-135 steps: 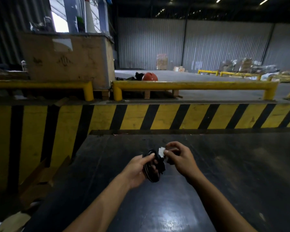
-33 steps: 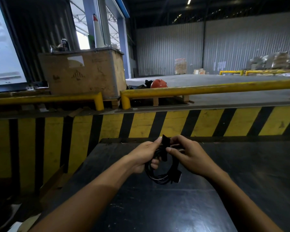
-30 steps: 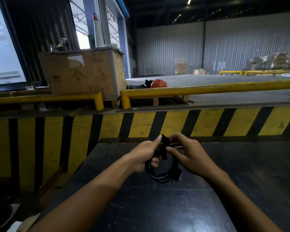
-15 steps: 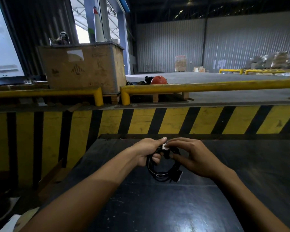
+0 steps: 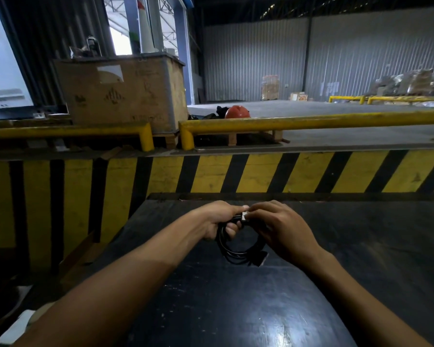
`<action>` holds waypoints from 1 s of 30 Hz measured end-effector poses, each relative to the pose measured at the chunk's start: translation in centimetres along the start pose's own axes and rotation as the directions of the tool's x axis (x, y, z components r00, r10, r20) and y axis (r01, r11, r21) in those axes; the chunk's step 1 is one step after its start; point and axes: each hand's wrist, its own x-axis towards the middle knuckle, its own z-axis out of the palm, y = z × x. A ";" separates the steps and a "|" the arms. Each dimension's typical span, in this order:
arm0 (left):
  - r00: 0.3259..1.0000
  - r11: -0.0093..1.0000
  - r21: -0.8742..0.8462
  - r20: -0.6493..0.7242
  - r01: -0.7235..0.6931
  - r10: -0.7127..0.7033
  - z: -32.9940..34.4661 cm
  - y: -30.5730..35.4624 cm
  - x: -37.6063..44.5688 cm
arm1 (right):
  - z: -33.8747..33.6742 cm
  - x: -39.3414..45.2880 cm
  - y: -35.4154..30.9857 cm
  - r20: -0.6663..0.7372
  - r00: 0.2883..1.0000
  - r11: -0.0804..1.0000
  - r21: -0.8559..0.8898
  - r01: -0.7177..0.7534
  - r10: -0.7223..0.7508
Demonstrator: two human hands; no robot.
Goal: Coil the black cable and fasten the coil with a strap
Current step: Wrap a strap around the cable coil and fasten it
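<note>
The black cable (image 5: pixel 236 254) hangs as a small coil above the dark table (image 5: pixel 236 309), its lower loops and a connector end showing below my hands. My left hand (image 5: pixel 218 219) grips the top of the coil from the left. My right hand (image 5: pixel 281 229) pinches the same spot from the right, where a small white piece of the strap (image 5: pixel 243 217) shows between my fingertips. Most of the strap is hidden under my fingers.
A yellow and black striped barrier (image 5: pixel 236 171) rises behind the table's far edge, with yellow rails (image 5: pixel 311 122) above it. A wooden crate (image 5: pixel 125 93) stands at the back left, and an orange helmet (image 5: pixel 237 112) lies beyond the rail.
The strap end that stood up above the coil a second ago is now folded down under my fingertips. Both hands have closed together at the top of the coil.
</note>
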 end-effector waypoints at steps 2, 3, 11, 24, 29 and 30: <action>1.000 1.000 0.009 -0.001 -0.010 0.010 0.0 -0.2 0.1 | 0.2 -0.4 -0.1 -0.035 0.999 0.999 0.037 0.013 -0.012; 1.000 1.000 0.017 0.003 -0.017 0.017 0.0 -0.2 0.1 | 0.4 -0.6 -0.2 -0.050 0.999 0.999 0.047 0.017 -0.015; 0.996 0.990 0.115 -0.043 -0.078 0.084 -0.5 -2.2 0.7 | 1.6 -3.0 0.1 0.171 0.949 0.828 0.463 -0.315 0.265; 0.997 0.978 0.196 -0.014 -0.077 0.081 -1.3 -7.3 3.5 | 6.4 -7.4 0.0 0.586 0.597 0.061 0.684 -0.727 0.548; 0.993 0.994 -0.102 0.115 0.045 -0.033 -3.1 -14.3 5.2 | 10.0 -9.9 1.7 0.627 0.354 -0.229 0.658 -0.718 0.694; 0.986 0.987 -0.146 0.158 0.071 -0.048 -2.9 -15.7 5.6 | 10.8 -10.5 1.9 0.640 0.324 -0.266 0.650 -0.712 0.697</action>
